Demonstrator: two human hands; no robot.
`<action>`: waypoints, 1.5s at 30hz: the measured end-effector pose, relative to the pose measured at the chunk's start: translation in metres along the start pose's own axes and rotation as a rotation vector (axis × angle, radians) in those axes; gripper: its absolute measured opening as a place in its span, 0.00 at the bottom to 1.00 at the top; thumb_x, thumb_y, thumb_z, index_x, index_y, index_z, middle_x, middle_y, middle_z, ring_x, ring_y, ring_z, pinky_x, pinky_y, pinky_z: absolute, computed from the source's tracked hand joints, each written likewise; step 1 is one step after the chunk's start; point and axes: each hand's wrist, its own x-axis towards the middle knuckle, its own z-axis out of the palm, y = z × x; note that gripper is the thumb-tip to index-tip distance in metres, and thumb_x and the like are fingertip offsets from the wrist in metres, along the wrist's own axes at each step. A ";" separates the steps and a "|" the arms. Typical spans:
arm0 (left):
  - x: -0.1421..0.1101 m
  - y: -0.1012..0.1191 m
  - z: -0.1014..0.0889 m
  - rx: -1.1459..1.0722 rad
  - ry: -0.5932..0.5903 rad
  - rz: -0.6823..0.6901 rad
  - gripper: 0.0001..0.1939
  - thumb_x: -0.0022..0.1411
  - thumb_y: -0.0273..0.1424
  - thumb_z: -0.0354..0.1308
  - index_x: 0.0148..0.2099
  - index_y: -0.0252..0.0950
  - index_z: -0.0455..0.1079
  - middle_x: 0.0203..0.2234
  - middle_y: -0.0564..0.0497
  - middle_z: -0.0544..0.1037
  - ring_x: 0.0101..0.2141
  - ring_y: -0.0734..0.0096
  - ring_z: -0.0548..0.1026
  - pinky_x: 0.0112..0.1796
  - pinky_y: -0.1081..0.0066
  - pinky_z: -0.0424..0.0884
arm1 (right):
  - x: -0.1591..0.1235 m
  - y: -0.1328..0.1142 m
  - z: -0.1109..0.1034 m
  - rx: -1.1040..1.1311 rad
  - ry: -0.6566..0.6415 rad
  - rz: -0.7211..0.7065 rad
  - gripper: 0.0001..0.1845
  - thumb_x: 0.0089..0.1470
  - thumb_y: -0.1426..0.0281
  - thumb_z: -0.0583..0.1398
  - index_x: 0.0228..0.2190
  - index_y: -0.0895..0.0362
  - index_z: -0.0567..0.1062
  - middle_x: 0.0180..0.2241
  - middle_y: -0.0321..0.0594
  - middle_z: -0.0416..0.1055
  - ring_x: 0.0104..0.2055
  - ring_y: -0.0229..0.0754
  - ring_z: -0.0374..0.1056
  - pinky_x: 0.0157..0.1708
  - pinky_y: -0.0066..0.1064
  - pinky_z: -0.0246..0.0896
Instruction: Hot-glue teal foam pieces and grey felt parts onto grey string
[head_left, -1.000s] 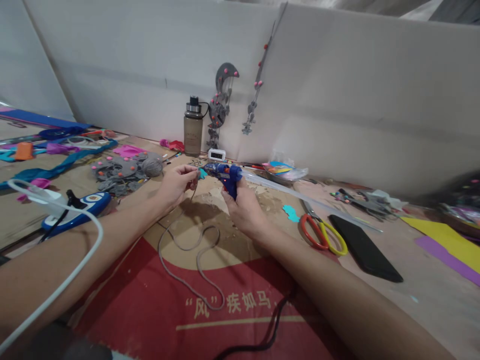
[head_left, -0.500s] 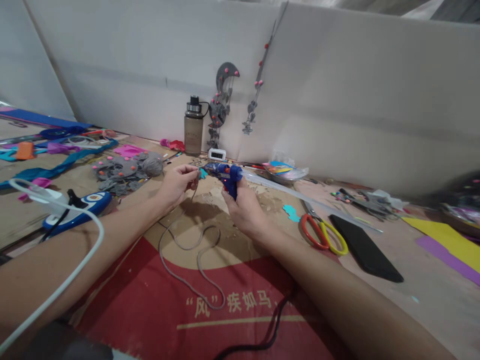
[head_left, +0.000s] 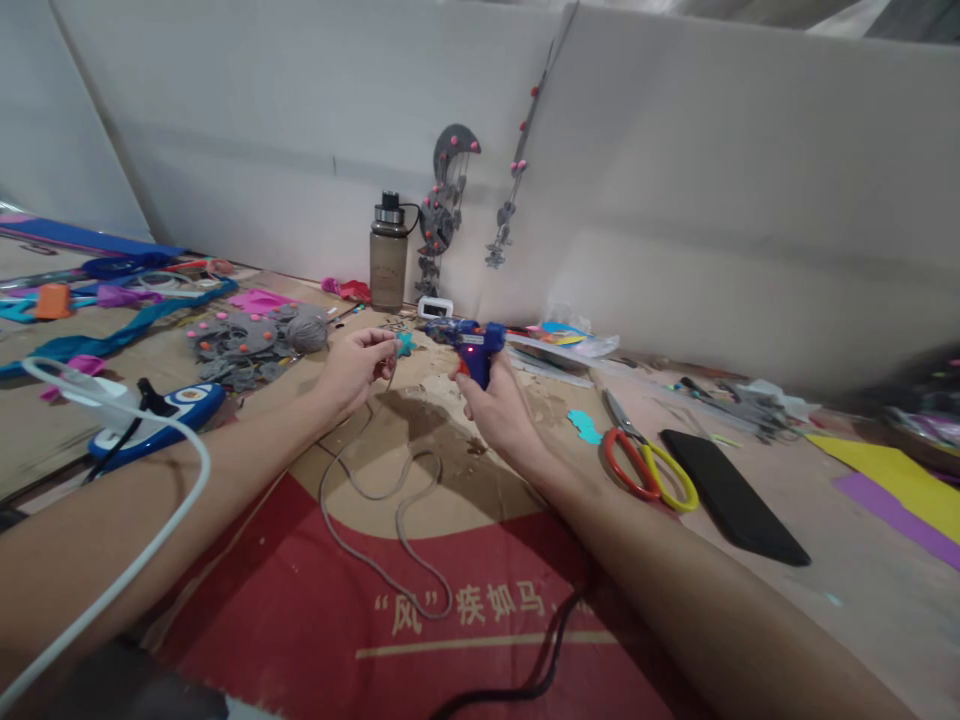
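Grey cord (head_left: pixel 399 520): loops across the cardboard (head_left: pixel 300 600), rising towards your left fingers.
Right hand (head_left: pixel 504 408): your fingers wrap the blue glue gun (head_left: pixel 480 350), nozzle pointing left.
Left hand (head_left: pixel 356 372): your fingertips pinch together at the turquoise piece (head_left: pixel 406 344).
Bottle (head_left: pixel 388 268): upright beyond your hands, near the wall (head_left: pixel 255 120).

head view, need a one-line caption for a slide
Right hand grips a blue glue gun beside the left hand, which pinches a small teal cutout.
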 end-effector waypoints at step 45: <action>-0.022 0.022 0.012 0.545 -0.059 0.276 0.05 0.51 0.29 0.59 0.30 0.33 0.73 0.21 0.51 0.75 0.20 0.77 0.71 0.20 0.78 0.65 | 0.014 -0.010 0.043 0.181 0.095 0.032 0.08 0.51 0.65 0.55 0.29 0.57 0.69 0.24 0.32 0.63 0.26 0.34 0.56 0.27 0.26 0.53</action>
